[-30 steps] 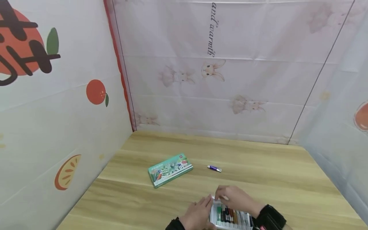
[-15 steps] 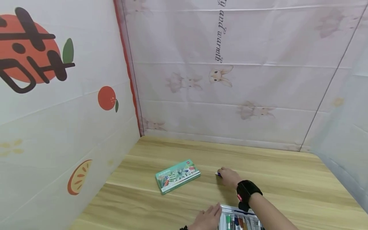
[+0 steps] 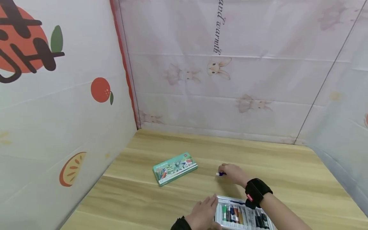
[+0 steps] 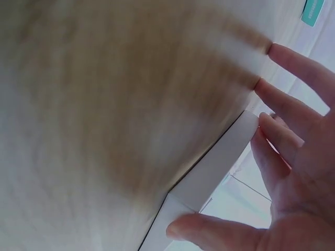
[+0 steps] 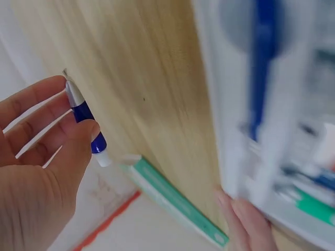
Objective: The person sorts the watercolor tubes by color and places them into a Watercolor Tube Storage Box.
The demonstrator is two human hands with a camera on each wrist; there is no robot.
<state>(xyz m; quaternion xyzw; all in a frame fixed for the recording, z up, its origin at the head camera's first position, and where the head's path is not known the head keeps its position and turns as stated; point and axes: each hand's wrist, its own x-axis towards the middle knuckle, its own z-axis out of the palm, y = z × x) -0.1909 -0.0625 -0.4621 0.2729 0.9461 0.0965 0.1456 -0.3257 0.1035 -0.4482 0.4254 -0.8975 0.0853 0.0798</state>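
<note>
Between thumb and fingers, my right hand (image 3: pixel 233 174) pinches a small blue and silver paint tube (image 5: pixel 84 112) with a white cap. In the head view the hand covers most of that tube, just above the tabletop. My left hand (image 3: pixel 202 213) lies against the left side of a white tray (image 3: pixel 217 210), its fingers spread and fairly straight. Its thumb (image 4: pixel 209 230) touches the tray's outer wall in the left wrist view. Several paint tubes (image 3: pixel 233 214) lie side by side in the tray, green, dark, brown and ochre among them. My right forearm hides part of the tray.
A teal printed box (image 3: pixel 175 169) lies flat on the wooden table (image 3: pixel 138 198), left of my right hand. A slim blue object (image 5: pixel 263 57) lies along one edge inside the tray. Printed cloth walls (image 3: pixel 184 83) stand behind and on both sides of the table.
My right hand has gone from above the tray to the paint tube farther back on the table and now pinches it. The left hand has stayed by the tray. The head view has shifted slightly.
</note>
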